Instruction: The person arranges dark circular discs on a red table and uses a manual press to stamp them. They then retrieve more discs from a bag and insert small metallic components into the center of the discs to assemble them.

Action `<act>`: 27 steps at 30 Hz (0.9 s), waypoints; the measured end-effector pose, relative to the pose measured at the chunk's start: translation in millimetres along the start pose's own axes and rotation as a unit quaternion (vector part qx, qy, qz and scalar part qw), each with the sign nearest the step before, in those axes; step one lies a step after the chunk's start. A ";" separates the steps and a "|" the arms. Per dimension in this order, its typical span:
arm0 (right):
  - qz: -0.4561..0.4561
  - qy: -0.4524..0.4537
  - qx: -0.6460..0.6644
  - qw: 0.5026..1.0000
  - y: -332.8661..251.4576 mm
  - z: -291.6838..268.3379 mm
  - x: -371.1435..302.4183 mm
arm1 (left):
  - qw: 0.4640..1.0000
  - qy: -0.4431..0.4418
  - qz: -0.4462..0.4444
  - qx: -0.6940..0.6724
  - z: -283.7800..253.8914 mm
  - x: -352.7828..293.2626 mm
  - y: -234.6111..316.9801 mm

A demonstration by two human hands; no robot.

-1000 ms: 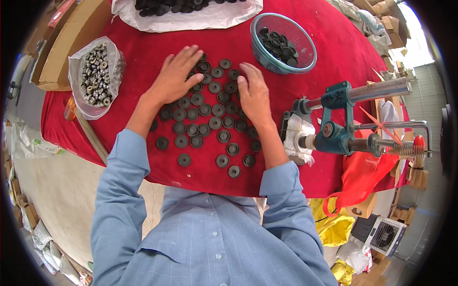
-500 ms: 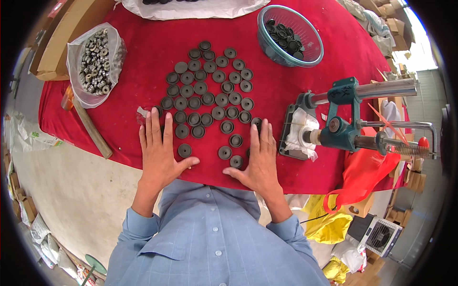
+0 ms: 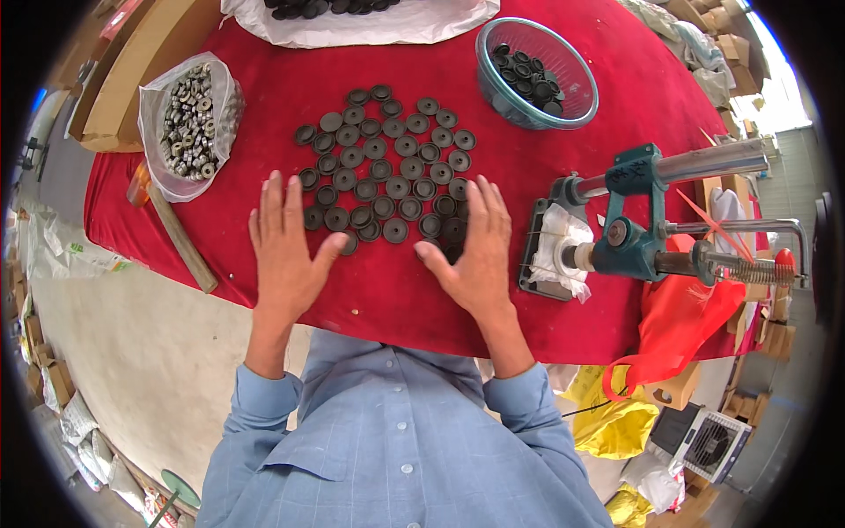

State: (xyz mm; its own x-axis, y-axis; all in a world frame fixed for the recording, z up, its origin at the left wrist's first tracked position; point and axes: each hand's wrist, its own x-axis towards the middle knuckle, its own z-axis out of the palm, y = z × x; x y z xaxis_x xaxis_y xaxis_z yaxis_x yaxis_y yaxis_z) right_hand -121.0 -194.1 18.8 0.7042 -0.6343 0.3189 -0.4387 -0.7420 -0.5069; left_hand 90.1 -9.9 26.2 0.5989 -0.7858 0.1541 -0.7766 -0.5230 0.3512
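Several round black caps [image 3: 396, 231], shaped like shallow cups with small centre holes, lie in a loose cluster on the red cloth [image 3: 370, 304]. At the cluster's left side is my left hand [image 3: 289, 251], fingers stretched out and thumb spread toward the nearest caps. My right hand [image 3: 475, 255] flanks the right side, its fingers also extended and its thumb by the lower caps. Some caps beside the right hand are partly hidden by it. Neither hand grips anything. Whether the palms touch the cloth I cannot tell.
A green hand press [image 3: 620, 231] stands at right. Farther back are a clear bowl [image 3: 594, 106] of black caps and a white sack [image 3: 370, 33] with more. At left are a plastic bag [image 3: 231, 119] of metal rings, a wooden stick [image 3: 182, 238] and a cardboard box [image 3: 145, 84].
Both hands have moved away from me across the cloth. The nearer caps have shifted the same way, and the cluster is now more compact.
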 end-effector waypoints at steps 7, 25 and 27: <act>0.025 -0.035 0.003 0.999 4.3 -16.5 -38.8 | 0.999 -0.029 0.028 0.032 -1.3 -16.2 -8.2; -0.106 -0.077 -0.012 0.991 -51.2 25.6 -10.5 | 0.987 -0.102 0.123 0.026 12.8 -13.7 20.6; -0.107 -0.087 -0.014 0.990 -50.3 24.4 -11.4 | 0.987 -0.108 0.120 0.011 11.9 -14.5 19.6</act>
State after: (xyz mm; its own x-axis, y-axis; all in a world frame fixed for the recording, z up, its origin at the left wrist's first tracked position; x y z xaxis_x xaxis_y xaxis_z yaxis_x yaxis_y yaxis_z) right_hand -93.3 -144.3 21.1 0.8676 -0.4162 0.2723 -0.2827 -0.8631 -0.4186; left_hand 63.9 -12.7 19.9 0.3432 -0.9388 0.0294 -0.8968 -0.3183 0.3072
